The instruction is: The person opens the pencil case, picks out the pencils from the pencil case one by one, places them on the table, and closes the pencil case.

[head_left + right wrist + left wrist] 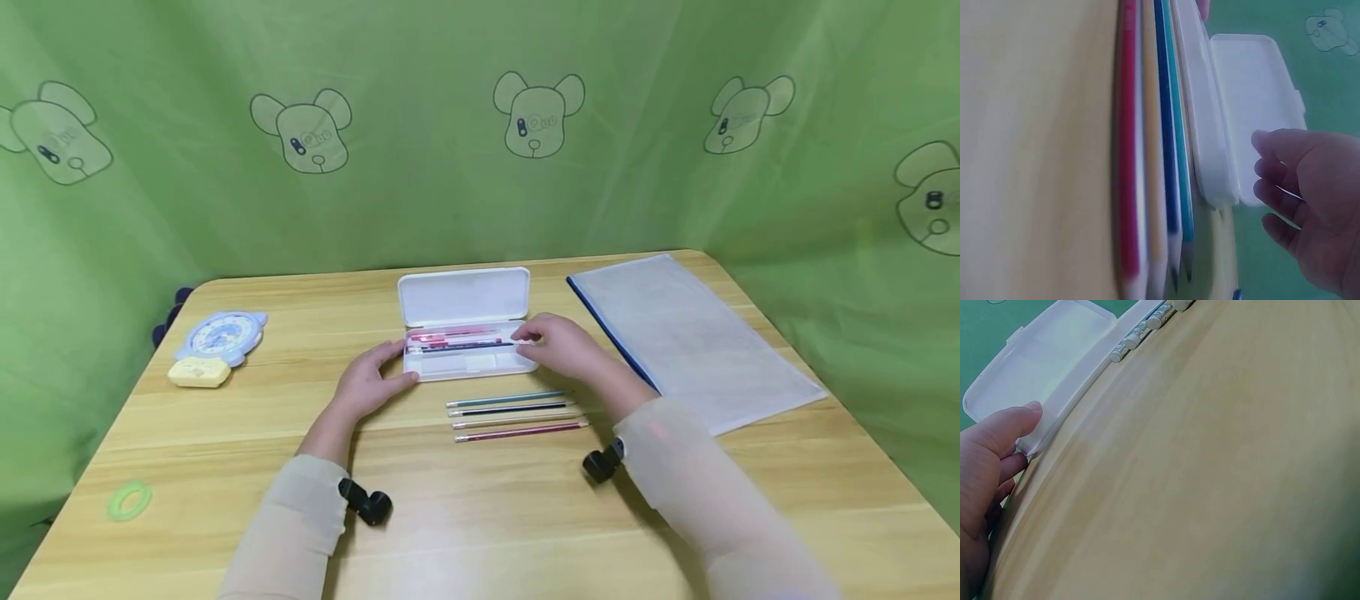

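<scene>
A white pencil case [442,367] lies with its lid [465,297] raised, holding pink pens [453,333] and a dark pencil [461,347]. My left hand [369,381] grips the left end; in the left wrist view the thumb [1019,422] lies over the rim and the fingers bend around the outside. At the right end is my right hand [558,342], its fingertips over the rim. The right wrist view shows that hand's fingers [1282,197] loosely bent and apart, with no object between them. Several pencils [517,409] lie side by side in front of the case.
On the left are a light blue clock-like disc [225,335], a pale yellow eraser-like block [199,372] and a green ring [130,501]. A translucent file folder [690,333] with a dark blue edge covers the table's right side. Green curtain [420,200] surrounds the table.
</scene>
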{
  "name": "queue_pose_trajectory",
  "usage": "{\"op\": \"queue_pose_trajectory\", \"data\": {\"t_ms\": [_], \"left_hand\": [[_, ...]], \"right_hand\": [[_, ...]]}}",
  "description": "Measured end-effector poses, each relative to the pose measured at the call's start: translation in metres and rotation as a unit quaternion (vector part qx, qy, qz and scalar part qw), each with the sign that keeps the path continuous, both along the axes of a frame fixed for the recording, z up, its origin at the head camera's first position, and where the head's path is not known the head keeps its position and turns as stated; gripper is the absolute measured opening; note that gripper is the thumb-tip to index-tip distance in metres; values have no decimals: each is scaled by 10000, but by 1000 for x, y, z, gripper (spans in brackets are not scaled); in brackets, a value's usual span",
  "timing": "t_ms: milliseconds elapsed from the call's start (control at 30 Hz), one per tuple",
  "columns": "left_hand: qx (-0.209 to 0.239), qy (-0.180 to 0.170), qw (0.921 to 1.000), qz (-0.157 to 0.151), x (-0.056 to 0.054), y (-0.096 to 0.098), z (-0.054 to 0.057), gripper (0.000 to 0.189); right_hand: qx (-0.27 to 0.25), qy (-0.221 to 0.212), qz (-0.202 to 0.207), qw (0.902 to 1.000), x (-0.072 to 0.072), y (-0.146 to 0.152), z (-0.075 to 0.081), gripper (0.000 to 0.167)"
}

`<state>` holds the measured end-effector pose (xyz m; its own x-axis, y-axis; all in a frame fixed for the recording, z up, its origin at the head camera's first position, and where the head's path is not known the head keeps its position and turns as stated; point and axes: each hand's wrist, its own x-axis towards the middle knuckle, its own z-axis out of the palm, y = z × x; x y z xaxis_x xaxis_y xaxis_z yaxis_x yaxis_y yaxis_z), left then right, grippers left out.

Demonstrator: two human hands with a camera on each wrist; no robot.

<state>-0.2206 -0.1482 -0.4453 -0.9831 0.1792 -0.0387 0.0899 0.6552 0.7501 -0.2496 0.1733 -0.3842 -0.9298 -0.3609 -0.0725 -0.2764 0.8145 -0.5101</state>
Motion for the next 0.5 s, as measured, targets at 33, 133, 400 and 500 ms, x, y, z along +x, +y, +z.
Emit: {"op": "queue_pose_trajectory", "data": {"t_ms": [33, 133, 400, 500], "left_hand": [[9, 4, 10000, -11, 0, 0, 0, 72], [22, 4, 10000, -9, 1, 1, 0, 72], [-38, 58, 10000, 5, 0, 1, -1, 71], [-51, 70, 10000, 9, -1, 1, -1, 72]], "right_hand": [[55, -48, 12, 10000, -4, -3, 0, 28], [178, -214, 88, 9996, -13, -11, -2, 28], [471, -551, 166, 9972, -27, -21, -10, 25], [539, -581, 188, 9967, -29, -22, -11, 25]]}}
